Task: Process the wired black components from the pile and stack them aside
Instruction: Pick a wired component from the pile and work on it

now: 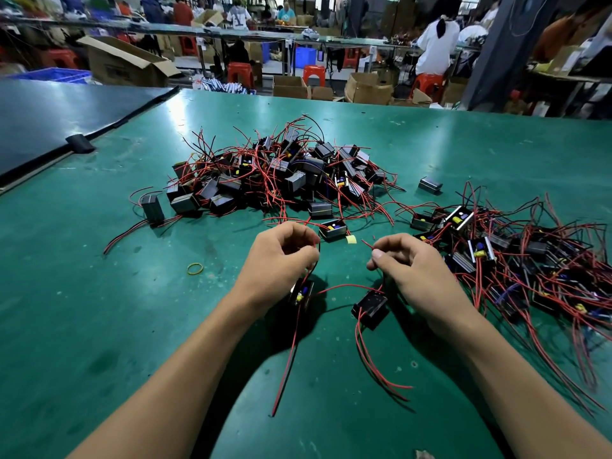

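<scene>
Looking down over a green workbench mat (99, 293), I have both bare hands held close together just above it. The left hand (281, 256) is curled, its fingertips pinching thin red wire leads (314, 260) that run down to a small open-topped black box component (302, 293) with yellow and blue parts inside. I cannot tell whether that box hangs or rests. The right hand (410, 266) is curled too, pinching the tip of another red lead (367, 244); a second black box component (371, 308) lies just beside it. The tangled pile of wired black boxes (278, 173) sits beyond, mid-table, and a looser spread of boxes (513, 260) lies to the right. I judge this is the wire-handling step; next I must free the leads cleanly, then carry the piece rightward
</scene>
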`<state>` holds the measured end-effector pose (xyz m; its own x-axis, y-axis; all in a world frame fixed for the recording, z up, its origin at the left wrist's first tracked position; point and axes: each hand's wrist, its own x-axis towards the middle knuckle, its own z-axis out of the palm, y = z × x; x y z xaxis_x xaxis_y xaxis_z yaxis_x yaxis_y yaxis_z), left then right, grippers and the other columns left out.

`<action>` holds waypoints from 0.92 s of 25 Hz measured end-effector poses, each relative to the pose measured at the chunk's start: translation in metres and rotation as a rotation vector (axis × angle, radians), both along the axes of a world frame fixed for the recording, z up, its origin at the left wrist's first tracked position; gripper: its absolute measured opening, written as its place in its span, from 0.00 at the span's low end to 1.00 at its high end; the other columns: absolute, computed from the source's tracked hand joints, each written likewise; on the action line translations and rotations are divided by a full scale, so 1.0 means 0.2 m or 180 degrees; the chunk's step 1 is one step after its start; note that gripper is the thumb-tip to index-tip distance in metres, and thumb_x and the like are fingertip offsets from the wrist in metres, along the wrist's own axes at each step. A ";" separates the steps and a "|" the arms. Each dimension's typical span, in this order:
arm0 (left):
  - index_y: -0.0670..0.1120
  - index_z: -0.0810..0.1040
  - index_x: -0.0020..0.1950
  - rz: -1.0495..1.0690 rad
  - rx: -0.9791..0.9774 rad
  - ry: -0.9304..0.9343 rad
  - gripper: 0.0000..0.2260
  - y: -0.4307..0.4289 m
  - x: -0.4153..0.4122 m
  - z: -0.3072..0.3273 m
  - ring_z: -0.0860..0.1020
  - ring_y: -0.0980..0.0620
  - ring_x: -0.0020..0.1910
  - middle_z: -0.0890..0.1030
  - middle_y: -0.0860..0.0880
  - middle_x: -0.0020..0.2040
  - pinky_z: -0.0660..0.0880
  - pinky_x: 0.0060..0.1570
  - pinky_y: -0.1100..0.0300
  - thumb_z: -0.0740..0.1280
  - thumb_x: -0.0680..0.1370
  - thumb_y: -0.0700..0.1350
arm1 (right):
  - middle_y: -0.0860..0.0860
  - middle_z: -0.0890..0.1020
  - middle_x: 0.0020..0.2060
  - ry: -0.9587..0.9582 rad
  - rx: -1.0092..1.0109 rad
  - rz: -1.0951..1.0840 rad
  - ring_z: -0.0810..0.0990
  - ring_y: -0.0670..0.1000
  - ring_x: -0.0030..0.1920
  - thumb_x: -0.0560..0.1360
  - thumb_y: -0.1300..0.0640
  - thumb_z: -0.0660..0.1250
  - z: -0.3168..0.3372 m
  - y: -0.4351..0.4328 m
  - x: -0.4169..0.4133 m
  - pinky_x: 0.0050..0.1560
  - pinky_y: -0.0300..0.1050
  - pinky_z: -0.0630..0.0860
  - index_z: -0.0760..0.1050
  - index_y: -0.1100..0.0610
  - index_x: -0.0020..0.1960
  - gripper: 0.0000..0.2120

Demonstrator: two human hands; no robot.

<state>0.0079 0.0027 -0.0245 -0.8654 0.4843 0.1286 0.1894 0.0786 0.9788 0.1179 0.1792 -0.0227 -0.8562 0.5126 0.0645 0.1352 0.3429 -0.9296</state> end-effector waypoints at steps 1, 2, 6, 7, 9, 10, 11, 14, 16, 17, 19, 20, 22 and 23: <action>0.42 0.80 0.45 -0.0023 0.0146 -0.0178 0.06 0.00 -0.01 0.01 0.77 0.52 0.36 0.80 0.45 0.38 0.75 0.37 0.57 0.68 0.74 0.32 | 0.49 0.86 0.38 -0.0029 -0.0121 0.0009 0.79 0.39 0.36 0.80 0.58 0.67 -0.01 0.01 0.00 0.45 0.40 0.71 0.78 0.53 0.51 0.02; 0.42 0.79 0.45 -0.0052 0.0305 -0.0354 0.05 -0.01 -0.02 0.01 0.78 0.52 0.36 0.81 0.46 0.38 0.75 0.37 0.59 0.68 0.75 0.32 | 0.48 0.86 0.37 -0.0049 -0.0197 0.0000 0.79 0.39 0.36 0.80 0.58 0.67 -0.01 0.02 -0.01 0.45 0.40 0.71 0.78 0.54 0.52 0.02; 0.42 0.77 0.49 -0.0134 0.0583 -0.0734 0.04 -0.03 -0.04 0.01 0.82 0.51 0.38 0.84 0.48 0.40 0.76 0.40 0.60 0.66 0.78 0.35 | 0.46 0.83 0.33 -0.0086 -0.0358 0.0214 0.79 0.39 0.33 0.78 0.56 0.70 -0.01 0.04 0.00 0.38 0.32 0.70 0.81 0.53 0.52 0.04; 0.42 0.77 0.50 -0.0123 0.0539 -0.0706 0.03 -0.03 -0.05 0.00 0.82 0.51 0.38 0.84 0.47 0.40 0.77 0.40 0.60 0.66 0.78 0.35 | 0.46 0.83 0.33 -0.0118 -0.0381 0.0383 0.79 0.40 0.34 0.77 0.56 0.71 -0.01 0.05 0.01 0.37 0.31 0.71 0.82 0.54 0.52 0.04; 0.42 0.77 0.49 -0.0093 0.0439 -0.0600 0.04 -0.02 -0.04 -0.01 0.82 0.51 0.38 0.83 0.45 0.41 0.78 0.39 0.61 0.66 0.78 0.34 | 0.47 0.83 0.35 -0.0210 -0.0204 0.0615 0.80 0.44 0.35 0.75 0.56 0.74 0.00 0.05 0.02 0.36 0.35 0.73 0.82 0.53 0.49 0.04; 0.42 0.77 0.48 -0.0078 0.0402 -0.0550 0.04 -0.02 -0.04 -0.01 0.82 0.51 0.38 0.83 0.44 0.41 0.78 0.38 0.62 0.67 0.78 0.34 | 0.47 0.84 0.36 -0.0248 0.0024 0.0615 0.79 0.45 0.34 0.74 0.56 0.75 0.00 0.05 0.03 0.35 0.38 0.73 0.82 0.53 0.48 0.04; 0.42 0.77 0.48 -0.0061 0.0365 -0.0496 0.04 -0.02 -0.04 -0.02 0.82 0.52 0.38 0.83 0.44 0.41 0.79 0.38 0.63 0.67 0.77 0.34 | 0.48 0.84 0.36 -0.0260 0.0223 0.0582 0.79 0.45 0.34 0.74 0.56 0.75 0.00 0.05 0.02 0.35 0.39 0.73 0.82 0.52 0.47 0.03; 0.43 0.78 0.47 -0.0058 0.0103 -0.0147 0.06 0.00 -0.01 -0.03 0.81 0.54 0.39 0.83 0.44 0.42 0.78 0.42 0.60 0.71 0.75 0.34 | 0.49 0.87 0.38 -0.0236 0.0247 0.0554 0.85 0.46 0.39 0.76 0.57 0.73 -0.01 0.02 0.02 0.43 0.39 0.77 0.82 0.53 0.47 0.00; 0.46 0.79 0.46 -0.0150 -0.0179 0.0270 0.08 0.01 0.02 -0.04 0.80 0.54 0.39 0.84 0.46 0.42 0.77 0.45 0.61 0.73 0.73 0.35 | 0.48 0.87 0.36 -0.0170 0.0352 0.0435 0.86 0.45 0.41 0.78 0.55 0.71 -0.01 0.02 0.01 0.47 0.38 0.78 0.82 0.53 0.46 0.03; 0.47 0.80 0.47 -0.0179 -0.0283 0.0424 0.08 0.02 0.03 -0.04 0.80 0.55 0.39 0.84 0.47 0.42 0.76 0.44 0.62 0.73 0.73 0.36 | 0.47 0.87 0.36 -0.0113 0.0427 0.0384 0.86 0.44 0.42 0.78 0.54 0.70 -0.01 0.02 0.01 0.47 0.34 0.77 0.83 0.53 0.46 0.05; 0.49 0.82 0.50 -0.0195 -0.0414 0.0578 0.07 0.03 0.05 -0.04 0.79 0.59 0.36 0.85 0.51 0.41 0.75 0.42 0.61 0.72 0.75 0.39 | 0.46 0.87 0.37 0.0015 0.0409 0.0370 0.85 0.42 0.42 0.80 0.53 0.68 0.00 0.02 0.01 0.46 0.29 0.74 0.83 0.52 0.48 0.06; 0.50 0.83 0.51 -0.0201 -0.0458 0.0613 0.07 0.03 0.05 -0.03 0.78 0.60 0.34 0.85 0.51 0.40 0.75 0.41 0.60 0.71 0.76 0.40 | 0.47 0.87 0.38 0.0069 0.0330 0.0389 0.84 0.42 0.42 0.80 0.53 0.67 0.00 0.02 0.01 0.46 0.29 0.74 0.83 0.52 0.49 0.06; 0.49 0.83 0.54 -0.0198 -0.0534 0.0661 0.07 0.03 0.05 -0.03 0.76 0.60 0.32 0.85 0.51 0.38 0.75 0.39 0.58 0.69 0.78 0.42 | 0.48 0.87 0.38 0.0155 0.0130 0.0470 0.84 0.44 0.42 0.81 0.54 0.66 -0.01 -0.02 0.00 0.47 0.34 0.76 0.81 0.52 0.51 0.06; 0.49 0.83 0.54 -0.0205 -0.0565 0.0681 0.07 0.03 0.05 -0.03 0.75 0.59 0.32 0.85 0.51 0.36 0.74 0.38 0.58 0.68 0.79 0.43 | 0.49 0.87 0.39 0.0197 0.0014 0.0518 0.83 0.46 0.42 0.81 0.54 0.65 -0.02 -0.04 0.00 0.46 0.38 0.77 0.81 0.53 0.52 0.06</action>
